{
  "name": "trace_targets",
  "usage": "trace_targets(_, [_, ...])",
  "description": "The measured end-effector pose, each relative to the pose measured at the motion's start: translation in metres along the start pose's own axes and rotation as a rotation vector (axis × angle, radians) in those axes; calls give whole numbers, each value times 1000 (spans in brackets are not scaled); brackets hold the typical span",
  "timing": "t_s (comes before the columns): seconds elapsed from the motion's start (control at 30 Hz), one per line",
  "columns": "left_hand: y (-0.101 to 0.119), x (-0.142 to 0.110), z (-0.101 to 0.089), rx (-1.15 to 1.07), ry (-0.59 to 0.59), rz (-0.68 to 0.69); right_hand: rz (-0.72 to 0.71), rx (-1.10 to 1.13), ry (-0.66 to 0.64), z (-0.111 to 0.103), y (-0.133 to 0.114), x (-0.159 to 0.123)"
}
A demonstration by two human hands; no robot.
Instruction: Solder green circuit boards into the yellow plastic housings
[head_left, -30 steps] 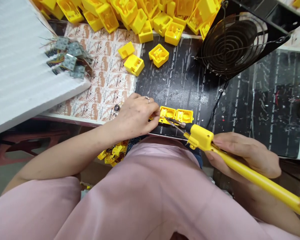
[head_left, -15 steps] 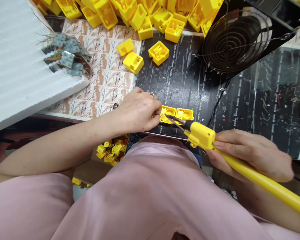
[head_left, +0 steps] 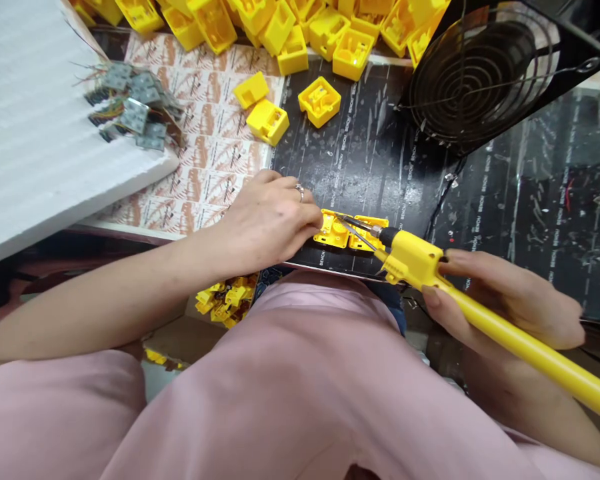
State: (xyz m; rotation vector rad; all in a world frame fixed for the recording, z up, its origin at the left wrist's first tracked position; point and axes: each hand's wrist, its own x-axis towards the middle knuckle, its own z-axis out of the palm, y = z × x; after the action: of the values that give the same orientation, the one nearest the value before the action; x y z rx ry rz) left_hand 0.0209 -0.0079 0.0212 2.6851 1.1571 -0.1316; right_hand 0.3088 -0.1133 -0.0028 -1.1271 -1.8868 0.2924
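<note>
Beyond the black bench mat point(head_left: 365, 160) lies a heap of yellow plastic housings point(head_left: 275, 33), with a wire fan guard point(head_left: 480, 77) at the mat's far right corner. On the mat's near edge sit two yellow housings point(head_left: 353, 232). My left hand point(head_left: 273, 223) steadies them, its fingers point(head_left: 316, 225) pressed against the left one. My right hand point(head_left: 510, 300) grips a yellow-handled tool point(head_left: 410, 263), its twin metal tips point(head_left: 357, 227) over them. If my fingers slip, the housings could skid off the edge.

You sit at a scratched black surface point(head_left: 525, 220) carrying a wire-guarded fan point(head_left: 473, 73). A ribbed white foam board point(head_left: 45, 113) lies to your left, above the grey floor point(head_left: 155, 383).
</note>
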Motion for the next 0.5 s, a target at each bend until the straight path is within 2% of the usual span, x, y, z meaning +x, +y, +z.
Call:
trace_targets(0.07, [-5,-3,3,-78,55,-38,40,-48,23,0,-1,-4])
trace_targets(0.2, [-9,1,11,-125,104,-121,32,119,9,2,2,-6])
trace_targets(0.3, [-5,9,14,-68,92,-105,-42,139,-26,4,5,-5])
trace_targets(0.5, [2,19,9,22,32,-101,-60,36,-61,8,4,-6])
